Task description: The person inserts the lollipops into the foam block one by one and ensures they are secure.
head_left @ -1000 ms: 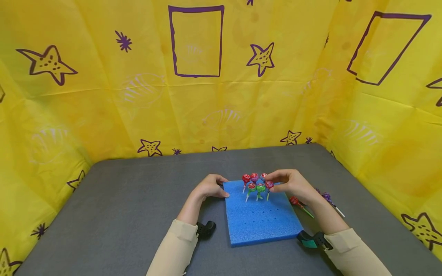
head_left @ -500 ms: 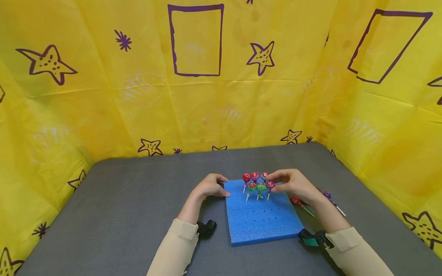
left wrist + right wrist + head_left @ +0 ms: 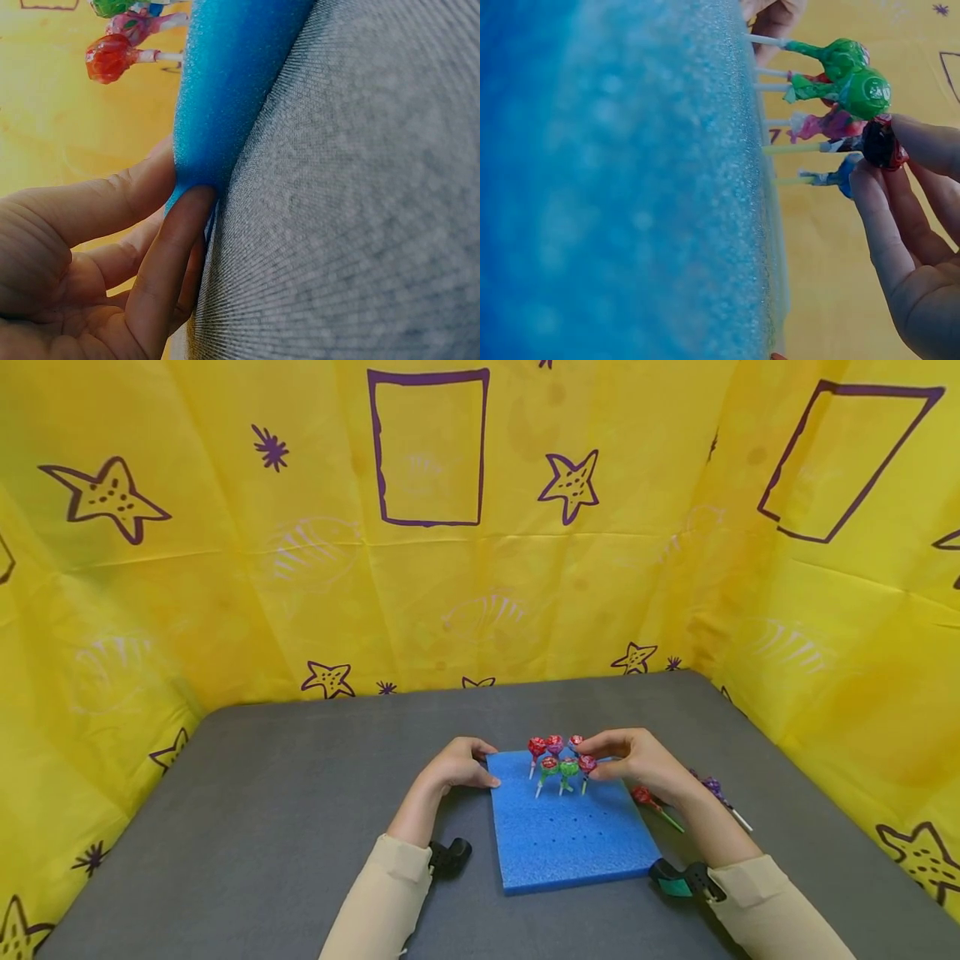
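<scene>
A blue foam board (image 3: 558, 860) lies flat, with several wrapped lollipops standing in its far part on their sticks. My left hand (image 3: 459, 766) pinches the board's left edge at the far corner, thumb and fingers on its two faces in the left wrist view. With thumb and fingertips, my right hand (image 3: 639, 764) holds the wrapped head of a dark red lollipop (image 3: 883, 144). That lollipop's yellow stick (image 3: 791, 149) meets the foam. Beside it stand a blue lollipop (image 3: 846, 177), a pink one (image 3: 836, 125) and a green one (image 3: 866, 94).
On the grey table (image 3: 285, 827), right of the board, lie a red lollipop (image 3: 643, 795) with a green stick and a purple lollipop (image 3: 713, 787), partly behind my right forearm. Small holes (image 3: 575, 819) dot the board's near half. Yellow cloth walls (image 3: 420, 610) rise around the table.
</scene>
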`<state>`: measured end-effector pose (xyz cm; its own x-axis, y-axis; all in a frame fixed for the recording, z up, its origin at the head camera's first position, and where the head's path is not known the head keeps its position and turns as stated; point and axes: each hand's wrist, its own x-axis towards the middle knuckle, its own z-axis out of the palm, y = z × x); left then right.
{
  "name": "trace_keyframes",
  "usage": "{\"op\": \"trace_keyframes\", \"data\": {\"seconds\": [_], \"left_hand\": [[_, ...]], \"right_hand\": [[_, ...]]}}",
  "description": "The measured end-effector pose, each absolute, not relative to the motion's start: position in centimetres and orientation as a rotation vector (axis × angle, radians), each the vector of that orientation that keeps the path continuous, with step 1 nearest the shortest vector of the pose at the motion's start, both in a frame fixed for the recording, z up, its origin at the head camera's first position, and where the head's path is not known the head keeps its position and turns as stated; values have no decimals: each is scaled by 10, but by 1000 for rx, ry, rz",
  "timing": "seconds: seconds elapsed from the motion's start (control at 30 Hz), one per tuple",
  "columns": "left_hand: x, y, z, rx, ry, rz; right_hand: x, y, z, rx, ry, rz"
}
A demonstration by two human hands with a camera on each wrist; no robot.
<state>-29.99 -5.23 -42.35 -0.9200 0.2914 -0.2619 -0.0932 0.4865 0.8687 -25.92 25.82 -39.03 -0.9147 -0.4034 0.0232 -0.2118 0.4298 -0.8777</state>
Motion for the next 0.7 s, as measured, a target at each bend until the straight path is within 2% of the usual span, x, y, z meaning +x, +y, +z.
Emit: {"op": "trace_keyframes", "data": {"seconds": [0.7], "left_hand": [[-298,-52,-422,157,2353,1415]], "right_hand": [[-251,275,-362,-491,2618,-1493]]}}
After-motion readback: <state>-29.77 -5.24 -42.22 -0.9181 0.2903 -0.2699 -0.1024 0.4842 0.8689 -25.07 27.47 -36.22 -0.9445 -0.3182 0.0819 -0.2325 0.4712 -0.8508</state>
